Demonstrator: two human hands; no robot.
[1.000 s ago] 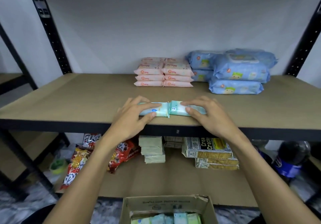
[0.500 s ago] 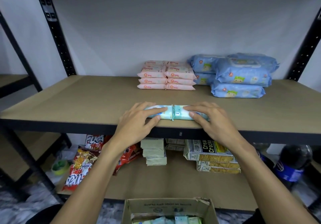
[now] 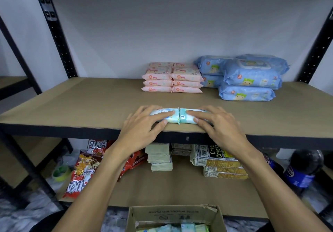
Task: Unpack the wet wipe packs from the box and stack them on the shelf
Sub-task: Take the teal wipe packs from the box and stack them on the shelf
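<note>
Left hand [image 3: 142,129] is pressing flat-fingered on the pale blue pack [image 3: 172,118], right hand [image 3: 221,129] likewise on the green pack [image 3: 185,118]. They're sitting end to end — six o'clock on the shelf [image 3: 90,102].

Both forearms are stretched forward and angled slightly inward. The left hand [image 3: 144,126] and right hand [image 3: 219,126] are laid palm down, side by side, fingers extended toward each other, fingertips just apart, thumbs nearest the body.
</note>
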